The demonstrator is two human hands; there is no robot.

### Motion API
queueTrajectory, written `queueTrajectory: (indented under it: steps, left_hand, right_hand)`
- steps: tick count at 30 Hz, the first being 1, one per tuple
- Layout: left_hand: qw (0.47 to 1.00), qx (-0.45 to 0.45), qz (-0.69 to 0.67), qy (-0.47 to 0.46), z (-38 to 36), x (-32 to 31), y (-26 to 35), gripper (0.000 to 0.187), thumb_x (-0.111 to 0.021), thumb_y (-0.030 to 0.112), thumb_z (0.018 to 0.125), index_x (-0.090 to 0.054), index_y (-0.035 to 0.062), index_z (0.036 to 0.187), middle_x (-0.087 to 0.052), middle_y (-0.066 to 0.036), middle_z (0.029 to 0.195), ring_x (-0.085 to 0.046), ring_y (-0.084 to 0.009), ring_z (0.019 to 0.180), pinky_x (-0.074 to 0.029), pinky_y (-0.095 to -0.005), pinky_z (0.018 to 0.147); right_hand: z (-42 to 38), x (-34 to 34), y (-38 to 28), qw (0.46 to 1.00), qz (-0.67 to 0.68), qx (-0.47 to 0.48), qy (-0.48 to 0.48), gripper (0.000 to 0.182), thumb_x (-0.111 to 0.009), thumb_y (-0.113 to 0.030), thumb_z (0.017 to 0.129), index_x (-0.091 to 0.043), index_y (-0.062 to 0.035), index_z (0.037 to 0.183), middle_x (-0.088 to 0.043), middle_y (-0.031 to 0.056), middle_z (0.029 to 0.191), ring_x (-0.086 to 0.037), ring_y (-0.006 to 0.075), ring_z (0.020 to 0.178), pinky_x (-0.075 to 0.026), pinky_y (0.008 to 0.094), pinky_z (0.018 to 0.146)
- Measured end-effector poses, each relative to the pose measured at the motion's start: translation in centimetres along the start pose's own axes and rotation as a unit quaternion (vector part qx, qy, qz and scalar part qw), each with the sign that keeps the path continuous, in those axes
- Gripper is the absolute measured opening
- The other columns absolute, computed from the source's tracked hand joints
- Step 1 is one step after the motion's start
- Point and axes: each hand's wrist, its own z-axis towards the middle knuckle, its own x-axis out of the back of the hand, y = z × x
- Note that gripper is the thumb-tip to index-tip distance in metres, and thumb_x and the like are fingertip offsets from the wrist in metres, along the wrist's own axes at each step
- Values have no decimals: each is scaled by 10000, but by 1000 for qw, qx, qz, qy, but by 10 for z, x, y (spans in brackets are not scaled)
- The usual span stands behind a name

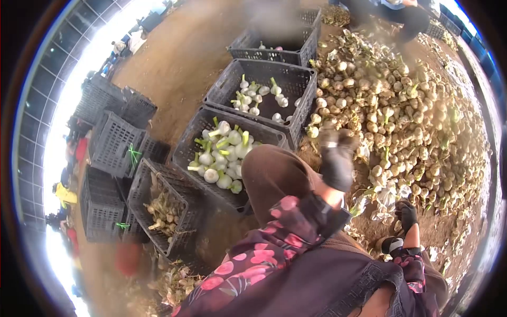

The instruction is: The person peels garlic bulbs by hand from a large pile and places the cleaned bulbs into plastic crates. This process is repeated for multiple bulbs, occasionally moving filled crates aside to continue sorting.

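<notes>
My left hand (338, 166), in a dark glove, is raised over the near edge of the garlic pile, past my knee. Its fingers are smeared by motion, with a small pale glint among them that I cannot identify. My right hand (406, 215), also dark-gloved, is low at the pile's edge, fingers curled; what they hold, if anything, is hidden. Pale papery skins lie just beyond it. The heap of untrimmed garlic bulbs (391, 111) spreads over the ground. Beside my knee, a black crate (182, 150) holds cleaned white garlic bulbs (224, 153) with green stems.
Another crate (211, 98) with fewer white bulbs adjoins it, and a third crate (248, 53) stands behind. Stacked crates (108, 142) are at left, near a tilted crate (134, 195) of dry garlic. Another person's dark-clothed limb (414, 24) shows beyond the heap.
</notes>
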Motion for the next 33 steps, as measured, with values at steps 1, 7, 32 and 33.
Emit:
queueTrajectory:
  steps: [1, 7, 32, 33]
  left_hand:
    - [996, 70, 40, -44, -9, -8, -17, 298, -474, 297, 939, -508, 83, 1143, -612, -78, 853, -594, -174, 742, -513, -386, 788]
    - [816, 99, 420, -384, -52, 28, -68, 299, -505, 175, 913, -510, 14, 1165, -597, -130, 964, -586, -217, 877, -478, -349, 772]
    - [379, 550, 452, -591, -66, 16, -91, 499, -554, 132, 830, -421, -6, 1290, -556, -115, 981, -541, -193, 888, -439, -312, 810]
    - [395, 522, 457, -601, -67, 24, -92, 493, -549, 141, 845, -417, -2, 1297, -561, -104, 953, -548, -188, 858, -444, -306, 783]
  right_hand:
    - [24, 8, 24, 1000, 9, 19, 18, 143, -574, -142, 855, -633, -22, 906, -618, 34, 729, -557, 135, 596, -437, 260, 549]
    - [86, 20, 94, 965, -239, -69, 81, 231, -602, -249, 809, -678, -49, 897, -672, 111, 793, -633, 238, 736, -483, 353, 658]
    - [-56, -22, 34, 719, -495, -76, -482, 450, -592, -256, 808, -552, -85, 1222, -507, 177, 1265, -458, 338, 1205, -362, 422, 999]
    - [-40, -20, 69, 713, -460, -81, -522, 426, -584, -261, 824, -558, -85, 1211, -534, 175, 1228, -476, 325, 1186, -387, 413, 974]
